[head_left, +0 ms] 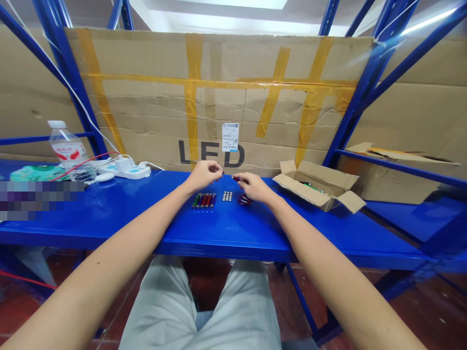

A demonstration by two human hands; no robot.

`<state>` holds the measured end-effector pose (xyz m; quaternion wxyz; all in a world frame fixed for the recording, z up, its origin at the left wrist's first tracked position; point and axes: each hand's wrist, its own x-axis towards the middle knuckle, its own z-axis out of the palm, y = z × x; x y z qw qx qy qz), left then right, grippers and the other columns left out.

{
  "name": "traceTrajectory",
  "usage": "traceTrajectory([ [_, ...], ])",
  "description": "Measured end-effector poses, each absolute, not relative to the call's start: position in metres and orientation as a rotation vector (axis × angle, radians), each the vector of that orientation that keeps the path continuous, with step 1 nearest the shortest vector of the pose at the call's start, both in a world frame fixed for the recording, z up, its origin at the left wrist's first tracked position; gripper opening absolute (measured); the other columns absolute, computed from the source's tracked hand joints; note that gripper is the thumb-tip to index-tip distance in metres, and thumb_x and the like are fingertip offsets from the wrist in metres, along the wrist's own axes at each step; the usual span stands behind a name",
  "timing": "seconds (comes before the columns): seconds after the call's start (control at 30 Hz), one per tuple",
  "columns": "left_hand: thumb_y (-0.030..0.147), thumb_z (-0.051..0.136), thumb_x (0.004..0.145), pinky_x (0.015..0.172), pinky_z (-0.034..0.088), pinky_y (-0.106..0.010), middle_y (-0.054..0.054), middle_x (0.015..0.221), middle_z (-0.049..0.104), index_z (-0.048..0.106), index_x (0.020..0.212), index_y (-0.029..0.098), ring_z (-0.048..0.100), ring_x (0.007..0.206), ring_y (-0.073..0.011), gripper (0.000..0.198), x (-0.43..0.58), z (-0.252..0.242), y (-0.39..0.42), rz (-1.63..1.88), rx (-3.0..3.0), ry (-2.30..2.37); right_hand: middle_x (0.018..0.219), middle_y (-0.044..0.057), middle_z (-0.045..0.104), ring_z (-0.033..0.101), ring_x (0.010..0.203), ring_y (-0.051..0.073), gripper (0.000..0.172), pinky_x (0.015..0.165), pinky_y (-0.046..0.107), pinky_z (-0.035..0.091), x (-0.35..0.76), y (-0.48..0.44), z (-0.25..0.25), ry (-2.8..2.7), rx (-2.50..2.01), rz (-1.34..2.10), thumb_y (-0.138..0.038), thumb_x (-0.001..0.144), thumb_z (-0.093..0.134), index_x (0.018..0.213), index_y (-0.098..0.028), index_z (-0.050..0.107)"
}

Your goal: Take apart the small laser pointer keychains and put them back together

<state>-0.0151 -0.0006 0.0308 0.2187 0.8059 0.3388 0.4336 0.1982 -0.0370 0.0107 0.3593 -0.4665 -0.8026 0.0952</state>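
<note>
My left hand (206, 176) is raised just over the blue table, thumb and fingertips pinched on a tiny dark piece whose kind I cannot make out. Facing it across a small gap, my right hand (253, 187) grips a small shiny red metal piece (236, 178) between thumb and fingers. Below my left hand several slim coloured metal tubes (204, 201), green, red and purple, lie side by side in a row. Between the hands, small round silver pieces (227, 196) are laid out in a grid. Under my right hand sits a small pile of red and dark metal pieces (243, 200).
An open cardboard box (317, 187) stands on the blue table (226, 231) at right. To the left are a plastic bottle (69, 148), a white power strip (126, 167) with cables, and a green packet (36, 173). A large cardboard sheet (153, 112) stands behind.
</note>
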Motion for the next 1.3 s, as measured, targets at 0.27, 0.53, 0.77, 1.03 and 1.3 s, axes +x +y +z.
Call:
traceTrajectory([
  [0.27, 0.018, 0.062, 0.076, 0.052, 0.047, -0.022, -0.003, 0.067, 0.066, 0.066, 0.077, 0.011, 0.057, 0.050, -0.0077, 0.008, 0.000, 0.024, -0.010, 1.131, 2.169, 0.774, 0.103, 0.009, 0.072, 0.062, 0.094, 0.020, 0.035, 0.088, 0.036, 0.046, 0.198, -0.032, 0.008, -2.111, -1.095, 0.135, -0.006, 0.087, 0.051, 0.112, -0.019, 0.072],
  [0.53, 0.018, 0.067, 0.075, 0.056, 0.053, -0.026, -0.006, 0.068, 0.068, 0.067, 0.077, 0.010, 0.061, 0.055, -0.0105, 0.008, 0.002, 0.022, -0.007, 1.100, 1.957, 0.684, 0.098, 0.008, 0.062, 0.056, 0.098, 0.021, 0.031, 0.091, 0.038, 0.045, 0.191, -0.037, 0.003, -2.051, -0.959, 0.064, -0.010, 0.087, 0.051, 0.113, -0.019, 0.066],
  [0.77, 0.023, 0.069, 0.076, 0.057, 0.055, -0.027, -0.007, 0.069, 0.069, 0.069, 0.076, 0.011, 0.061, 0.057, -0.0108, 0.013, 0.002, 0.026, -0.012, 1.070, 1.948, 0.663, 0.089, 0.005, 0.054, 0.053, 0.086, 0.020, 0.012, 0.079, 0.034, 0.044, 0.189, -0.044, 0.007, -1.981, -0.853, -0.046, -0.008, 0.081, 0.055, 0.087, -0.019, 0.056],
  [1.03, 0.024, 0.066, 0.078, 0.056, 0.048, -0.023, -0.002, 0.061, 0.065, 0.069, 0.078, 0.012, 0.059, 0.056, -0.0101, 0.012, 0.002, 0.022, -0.011, 1.081, 2.168, 0.609, 0.080, 0.005, 0.060, 0.056, 0.076, 0.018, 0.006, 0.071, 0.032, 0.044, 0.193, -0.043, 0.010, -1.961, -0.893, 0.073, -0.015, 0.082, 0.058, 0.078, -0.017, 0.061],
  [1.3, 0.020, 0.061, 0.079, 0.062, 0.046, -0.024, -0.003, 0.072, 0.071, 0.071, 0.081, 0.014, 0.059, 0.063, -0.0112, 0.012, 0.006, 0.020, -0.014, 1.210, 2.497, 0.696, 0.067, 0.004, 0.062, 0.055, 0.067, 0.017, 0.021, 0.067, 0.031, 0.039, 0.192, -0.041, 0.012, -1.999, -1.099, 0.196, -0.020, 0.085, 0.049, 0.066, -0.017, 0.058],
])
